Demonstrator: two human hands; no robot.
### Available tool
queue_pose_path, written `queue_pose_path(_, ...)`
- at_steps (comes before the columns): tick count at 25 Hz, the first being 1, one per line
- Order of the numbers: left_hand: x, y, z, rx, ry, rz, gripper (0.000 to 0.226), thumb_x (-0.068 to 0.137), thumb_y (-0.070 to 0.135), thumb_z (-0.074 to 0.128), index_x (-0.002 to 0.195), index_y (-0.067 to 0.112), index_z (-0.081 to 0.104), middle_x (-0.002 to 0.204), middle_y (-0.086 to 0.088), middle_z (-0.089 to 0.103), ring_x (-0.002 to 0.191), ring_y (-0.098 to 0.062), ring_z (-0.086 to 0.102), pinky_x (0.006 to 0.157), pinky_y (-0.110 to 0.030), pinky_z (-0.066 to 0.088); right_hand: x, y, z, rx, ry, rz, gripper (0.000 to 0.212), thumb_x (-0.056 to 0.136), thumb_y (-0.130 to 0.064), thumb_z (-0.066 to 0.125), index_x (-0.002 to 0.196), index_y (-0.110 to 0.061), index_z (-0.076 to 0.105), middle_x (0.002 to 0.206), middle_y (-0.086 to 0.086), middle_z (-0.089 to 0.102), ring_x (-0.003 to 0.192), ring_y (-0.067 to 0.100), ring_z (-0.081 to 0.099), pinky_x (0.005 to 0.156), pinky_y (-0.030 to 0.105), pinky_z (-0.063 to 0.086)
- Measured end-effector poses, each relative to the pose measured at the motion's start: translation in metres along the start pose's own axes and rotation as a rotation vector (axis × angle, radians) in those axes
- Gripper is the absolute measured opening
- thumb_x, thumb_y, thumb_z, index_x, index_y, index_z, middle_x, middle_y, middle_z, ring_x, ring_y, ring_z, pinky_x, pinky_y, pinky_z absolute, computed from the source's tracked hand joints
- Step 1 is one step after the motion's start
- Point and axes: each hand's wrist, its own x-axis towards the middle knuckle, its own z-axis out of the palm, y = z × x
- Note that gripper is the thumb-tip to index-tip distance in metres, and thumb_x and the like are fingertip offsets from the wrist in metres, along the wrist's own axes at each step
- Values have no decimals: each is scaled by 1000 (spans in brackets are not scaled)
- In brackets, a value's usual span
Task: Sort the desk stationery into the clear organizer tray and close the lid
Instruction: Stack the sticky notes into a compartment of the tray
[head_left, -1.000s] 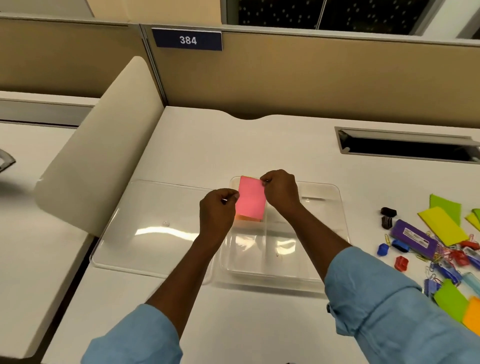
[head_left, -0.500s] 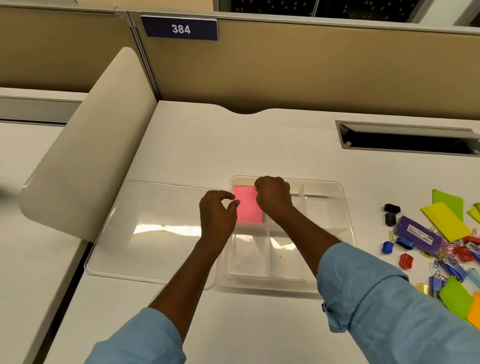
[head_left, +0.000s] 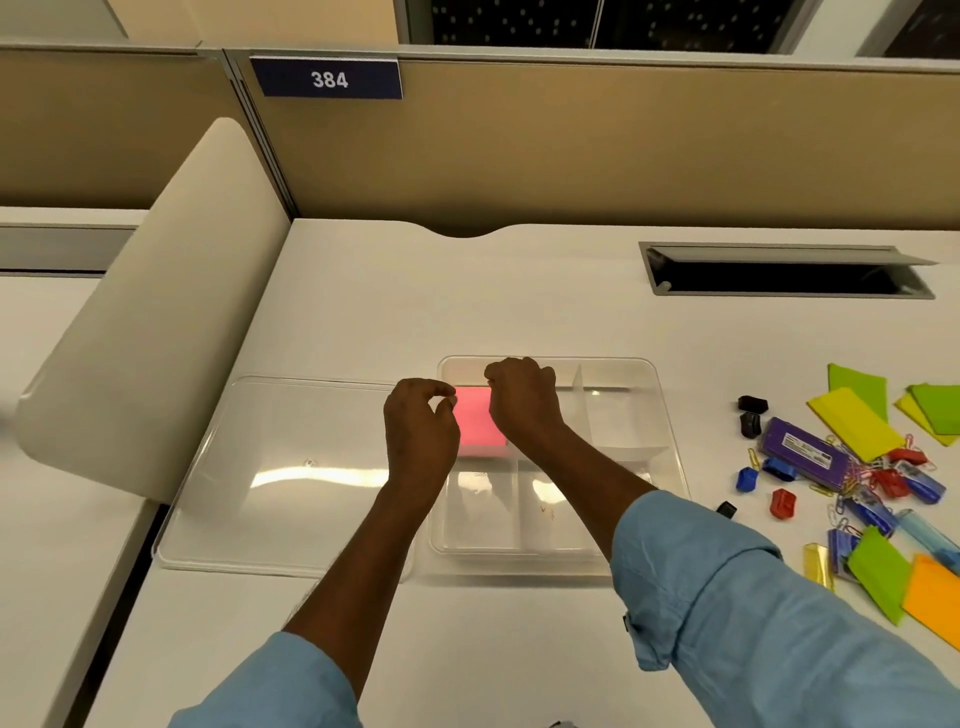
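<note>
Pink sticky notes lie flat in the far-left compartment of the clear organizer tray, squarely between the two hands. The left hand hovers at the pad's left edge with its fingers loosely curled. Thumb and forefinger stand a little apart and seem to pinch nothing, the fingertip just beside the pad's corner. The right hand sits over the pad's right and far edge, knuckles toward the camera. Its fingertips are hidden behind the back of the hand, so whether it pinches the pad or only rests there cannot be told.

The step in hand looks like the end of placing this first pad: it is down in its compartment, and the other compartments, nearer the body and out to the right of the right hand, appear bare.

The lid lies flat on the desk under and to the left of the left hand, touching the tray's left side.

Well off to the right of the right hand waits the rest: a yellow pad, a green pad, an orange pad, a purple box, a red clip and tangled paper clips. The next move probably calls for both hands to lift clear and the right to reach out to that pile, picking like items together. The lid comes last.
</note>
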Motion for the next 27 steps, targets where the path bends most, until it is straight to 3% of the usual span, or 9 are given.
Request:
queue_pose_path(2,-7,6,3,2,-2,22,15,84,0,59,92,6,70,99,-8,68,97,-20,58,86,-19,36,-11,2,-4,70,49,37,24,84,0,42,72,-16,56,76,2,62,82,28,57,71,35,33)
queue_pose_path(4,-14,12,9,-6,-11,53,15,85,1,59,93,6,70,99,-9,69,97,-21,59,86,-21,38,-23,7,-8,145,96,76,24,89,-6,45,88,-16,67,89,2,69,90,27,59,77,37,38)
queue_pose_path(8,-24,25,31,61,-22,115,15,86,9,61,95,5,72,100,-10,70,99,-26,59,88,-23,35,-53,22,-14,188,117,128,25,93,-14,47,106,-18,69,105,2,71,102,25,60,86,38,41)
queue_pose_path(12,-41,34,55,117,-65,127,16,88,11,59,99,8,70,107,-8,68,107,-25,53,81,-14,20,-81,49,-28,147,107,122,23,94,-16,47,99,-19,69,95,1,70,96,24,59,75,33,34)
queue_pose_path(16,-67,62,81,87,-134,203,13,86,10,60,92,8,72,99,-7,71,103,-25,57,93,-24,31,-108,95,-49,177,107,157,25,96,-24,45,108,-18,66,107,3,68,104,26,56,82,37,36)
queue_pose_path(19,-98,91,108,2,-211,225,12,86,14,62,92,8,71,96,-8,70,97,-24,60,90,-35,44,-132,137,-61,227,97,228,26,96,-26,47,116,-19,63,117,3,65,112,25,53,91,38,37)
queue_pose_path(24,-150,132,165,4,-396,237,18,87,19,63,100,8,69,101,-4,70,88,-17,64,79,-21,43,-170,211,-78,312,126,378,30,93,-26,54,121,-19,62,123,3,64,116,23,54,99,38,40)
queue_pose_path(27,-178,153,200,16,-524,170,20,85,20,65,101,8,68,100,-5,71,91,-18,64,80,-23,45,-196,254,-85,402,184,466,29,90,-22,59,117,-16,66,121,5,66,114,24,57,98,37,44)
